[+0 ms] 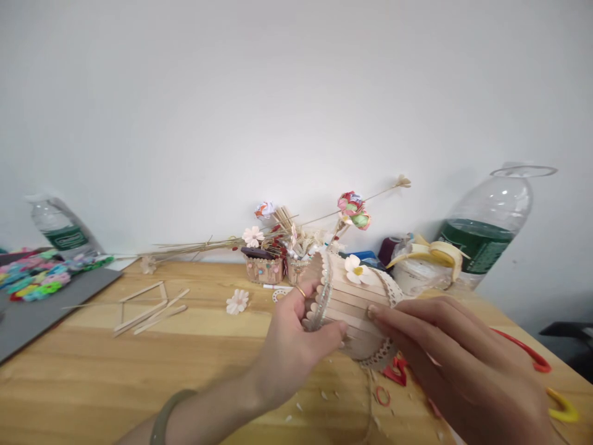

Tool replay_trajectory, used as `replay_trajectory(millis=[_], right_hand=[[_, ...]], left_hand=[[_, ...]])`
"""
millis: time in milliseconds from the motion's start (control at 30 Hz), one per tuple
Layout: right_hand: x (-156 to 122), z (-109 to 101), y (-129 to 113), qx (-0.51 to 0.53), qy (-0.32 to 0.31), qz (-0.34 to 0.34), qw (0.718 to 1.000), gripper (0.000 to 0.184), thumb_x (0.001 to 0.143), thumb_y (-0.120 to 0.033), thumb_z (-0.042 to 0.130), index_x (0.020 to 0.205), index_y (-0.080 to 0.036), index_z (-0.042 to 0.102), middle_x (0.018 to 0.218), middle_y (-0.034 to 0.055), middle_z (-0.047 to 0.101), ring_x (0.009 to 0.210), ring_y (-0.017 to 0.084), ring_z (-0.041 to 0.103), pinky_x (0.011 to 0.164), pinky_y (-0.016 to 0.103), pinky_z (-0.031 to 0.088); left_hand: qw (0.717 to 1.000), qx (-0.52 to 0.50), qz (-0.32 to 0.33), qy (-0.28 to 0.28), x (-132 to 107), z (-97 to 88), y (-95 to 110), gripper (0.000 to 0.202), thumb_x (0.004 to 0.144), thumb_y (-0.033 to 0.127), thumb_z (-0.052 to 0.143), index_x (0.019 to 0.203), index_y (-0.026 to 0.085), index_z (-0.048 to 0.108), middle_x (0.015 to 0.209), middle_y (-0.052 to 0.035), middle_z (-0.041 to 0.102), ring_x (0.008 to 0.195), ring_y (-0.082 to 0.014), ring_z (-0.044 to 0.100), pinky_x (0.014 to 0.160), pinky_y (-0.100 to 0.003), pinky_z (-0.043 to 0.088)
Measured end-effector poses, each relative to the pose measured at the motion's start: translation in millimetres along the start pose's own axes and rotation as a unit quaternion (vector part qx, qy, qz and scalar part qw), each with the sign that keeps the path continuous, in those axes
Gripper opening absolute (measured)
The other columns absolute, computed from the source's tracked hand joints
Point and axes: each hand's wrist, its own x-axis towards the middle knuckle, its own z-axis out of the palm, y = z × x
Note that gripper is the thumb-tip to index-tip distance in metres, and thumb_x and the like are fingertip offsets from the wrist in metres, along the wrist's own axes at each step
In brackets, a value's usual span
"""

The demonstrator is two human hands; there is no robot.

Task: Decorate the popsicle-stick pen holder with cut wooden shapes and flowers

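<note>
A craft-stick pot (345, 312) lies tilted on its side in the air above the table. Lace trim rings both of its ends, and a white flower with a yellow centre (356, 271) sits on its upper side. My left hand (296, 340) grips the pot at the scalloped, open end, fingers inside and thumb on the outer sticks. From the right, my right hand (463, 358) presses its fingertips against the stick wall; its thumb is hidden. Whether anything small is under those fingertips cannot be made out.
Loose craft sticks (151, 312) and a pale flower (238, 301) lie left. Behind stand decorated pots (264, 269) with dried stems, a peeled banana (438, 254) and a large bottle (484, 228). Red-handled (523, 349) and yellow-handled tools (563, 405) lie right. A grey board (50, 315) holds colourful pieces.
</note>
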Motion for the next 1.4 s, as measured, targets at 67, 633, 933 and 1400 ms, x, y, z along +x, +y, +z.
replay_trajectory(millis=[67, 633, 933, 1400], right_hand=[[3.0, 1.7, -3.3, 0.008, 0.025, 0.029, 0.999, 0.012, 0.084, -0.01, 0.056, 0.093, -0.017, 0.059, 0.082, 0.0034, 0.061, 0.073, 0.011, 0.058, 0.065, 0.023, 0.044], [-6.9, 9.7, -5.4, 0.209, -0.051, 0.274, 0.937, 0.044, 0.081, -0.043, 0.057, 0.122, -0.037, 0.043, 0.138, 0.004, 0.036, 0.131, 0.027, 0.035, 0.102, 0.046, 0.038], [-7.4, 22.6, -15.8, 0.222, -0.08, 0.233, 0.944, 0.042, 0.087, -0.034, 0.051, 0.126, -0.035, 0.036, 0.141, 0.0048, 0.034, 0.134, 0.024, 0.03, 0.104, 0.047, 0.036], [-15.2, 14.0, -10.4, 0.24, -0.17, 0.239, 0.925, 0.052, 0.09, -0.036, 0.044, 0.136, -0.037, 0.02, 0.149, 0.0032, 0.023, 0.138, 0.023, 0.021, 0.107, 0.049, 0.027]], left_hand=[[1.0, 0.004, 0.006, 0.0, -0.3, 0.2, 0.2, 0.032, 0.071, 0.011, 0.065, 0.102, 0.019, 0.062, 0.083, 0.0023, 0.069, 0.075, -0.008, 0.063, 0.07, -0.015, 0.049], [1.0, -0.007, -0.022, 0.003, 6.9, -9.9, -3.0, 0.04, 0.061, 0.015, 0.07, 0.1, 0.017, 0.061, 0.089, -0.0021, 0.069, 0.082, -0.0154, 0.063, 0.07, -0.022, 0.048], [0.985, 0.038, -0.135, -0.103, 12.9, -15.5, 3.9, 0.046, 0.055, 0.021, 0.078, 0.099, 0.013, 0.068, 0.092, -0.0092, 0.071, 0.086, -0.0234, 0.064, 0.08, -0.034, 0.048], [0.988, 0.06, -0.128, -0.067, 13.1, -13.3, 2.4, 0.035, 0.059, 0.023, 0.076, 0.09, 0.01, 0.071, 0.084, -0.0078, 0.071, 0.073, -0.0156, 0.062, 0.072, -0.025, 0.048]])
